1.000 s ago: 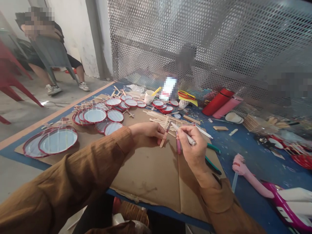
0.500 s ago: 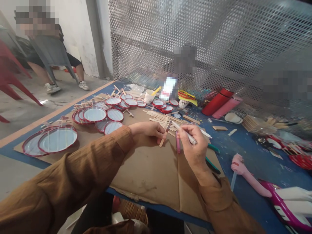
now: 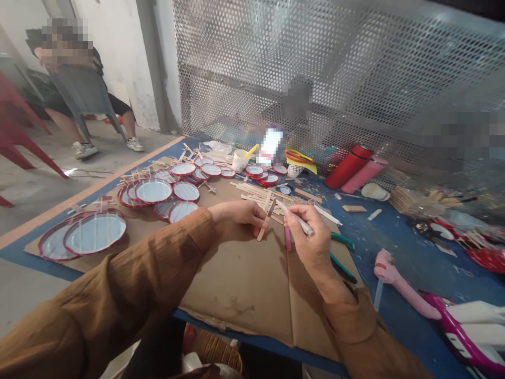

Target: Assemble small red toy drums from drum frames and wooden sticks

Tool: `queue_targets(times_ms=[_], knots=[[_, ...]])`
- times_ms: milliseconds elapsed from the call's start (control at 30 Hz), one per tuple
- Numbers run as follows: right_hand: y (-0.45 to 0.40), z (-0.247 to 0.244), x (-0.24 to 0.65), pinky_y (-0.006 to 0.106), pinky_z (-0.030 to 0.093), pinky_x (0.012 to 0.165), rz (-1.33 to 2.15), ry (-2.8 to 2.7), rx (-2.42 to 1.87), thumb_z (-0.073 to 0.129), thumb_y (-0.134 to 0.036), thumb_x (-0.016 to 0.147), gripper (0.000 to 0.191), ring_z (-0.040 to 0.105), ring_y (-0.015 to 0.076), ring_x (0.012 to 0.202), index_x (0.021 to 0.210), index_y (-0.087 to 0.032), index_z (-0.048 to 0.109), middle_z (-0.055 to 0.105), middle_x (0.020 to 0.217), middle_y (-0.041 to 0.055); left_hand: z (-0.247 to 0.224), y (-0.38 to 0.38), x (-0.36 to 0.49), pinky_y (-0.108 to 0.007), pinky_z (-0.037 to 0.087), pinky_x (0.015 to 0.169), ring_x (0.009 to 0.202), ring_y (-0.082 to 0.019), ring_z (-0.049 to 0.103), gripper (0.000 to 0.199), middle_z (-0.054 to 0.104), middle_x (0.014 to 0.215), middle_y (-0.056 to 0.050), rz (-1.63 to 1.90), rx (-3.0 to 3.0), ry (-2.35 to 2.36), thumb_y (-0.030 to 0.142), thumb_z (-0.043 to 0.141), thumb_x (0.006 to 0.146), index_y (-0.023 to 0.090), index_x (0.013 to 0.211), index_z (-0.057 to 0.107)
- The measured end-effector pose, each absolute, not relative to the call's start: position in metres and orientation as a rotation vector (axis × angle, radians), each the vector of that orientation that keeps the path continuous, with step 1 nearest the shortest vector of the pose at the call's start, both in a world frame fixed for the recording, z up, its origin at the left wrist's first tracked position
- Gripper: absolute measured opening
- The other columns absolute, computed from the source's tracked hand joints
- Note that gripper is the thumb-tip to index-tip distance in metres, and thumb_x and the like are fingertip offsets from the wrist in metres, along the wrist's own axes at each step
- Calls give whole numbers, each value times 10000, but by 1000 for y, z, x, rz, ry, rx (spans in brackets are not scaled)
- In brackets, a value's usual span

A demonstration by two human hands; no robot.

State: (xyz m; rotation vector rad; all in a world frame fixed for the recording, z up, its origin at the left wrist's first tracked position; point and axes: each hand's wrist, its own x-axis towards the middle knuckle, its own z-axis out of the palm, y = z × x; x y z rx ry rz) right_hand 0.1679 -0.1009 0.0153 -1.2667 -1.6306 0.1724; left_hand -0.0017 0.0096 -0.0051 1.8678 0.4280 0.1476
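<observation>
My left hand (image 3: 245,215) is closed, pinching a flat wooden craft stick (image 3: 261,233). The stick's far part is dark reddish brown, while its near end is bare wood. A second pale stick beside it is partly overlapped. In my right hand (image 3: 314,237) a white marker pen (image 3: 303,223) is gripped, its tip close to the coloured end of the craft stick. Whether the tip touches cannot be made out. Just past both hands lies a pile of wooden sticks (image 3: 252,190). A pink strip (image 3: 288,239) lies on the cardboard (image 3: 236,284) between my hands.
Red-rimmed round discs (image 3: 153,191) cover the left side. A paper cup (image 3: 240,160), a lit phone (image 3: 270,146) and a red bottle (image 3: 349,167) stand at the back. Green-handled pliers (image 3: 342,267) lie beside my right wrist; a pink and magenta glue gun (image 3: 445,321) is farther right.
The marker pen's tip has shifted slightly left, nearer the coloured end of the stick. Both hands keep their grips, and the view has tilted a little.
</observation>
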Motion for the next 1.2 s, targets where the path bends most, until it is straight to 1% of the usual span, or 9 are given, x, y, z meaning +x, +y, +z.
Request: queue_targets(times_ms=[100,367,567,833,1033,1200], knots=[[-101,15,168,268,479,621,161,-1606,-1265,561,-347,869,138,599,136,638,884,-211,577,634,740,0,-7,10,-1,-173,399,590,573,-78,560,369,679,626,-7,155,1872,430,483,652,761,129,666,683],[-102,18,168,251,478,610,102,-1595,-1248,572,-331,860,129,609,132,625,871,-204,587,647,721,0,-6,9,-1,-186,402,602,600,-95,571,408,683,645,-23,152,1869,435,519,639,759,121,687,689],[-101,13,170,265,478,644,146,-1642,-1271,562,-345,868,143,609,140,674,895,-207,589,649,765,11,-6,9,-2,-185,404,615,602,-92,576,372,688,649,-14,137,1859,415,495,643,764,132,694,687],[-100,11,170,276,488,649,169,-1602,-1271,557,-370,868,167,615,145,680,903,-210,591,652,788,16,-4,8,-2,-181,400,613,599,-86,577,356,691,643,-9,149,1855,417,481,648,765,137,690,699],[-102,13,169,262,479,613,188,-1600,-1263,560,-367,867,164,601,135,627,870,-206,591,638,721,0,-5,9,-2,-175,398,589,586,-81,565,359,686,638,-6,159,1871,414,483,653,759,135,688,697],[-101,12,169,274,484,623,205,-1585,-1261,564,-381,863,175,604,143,642,888,-209,586,641,746,7,-6,10,-1,-172,402,600,592,-79,569,346,684,637,1,147,1872,400,470,632,782,137,717,698]])
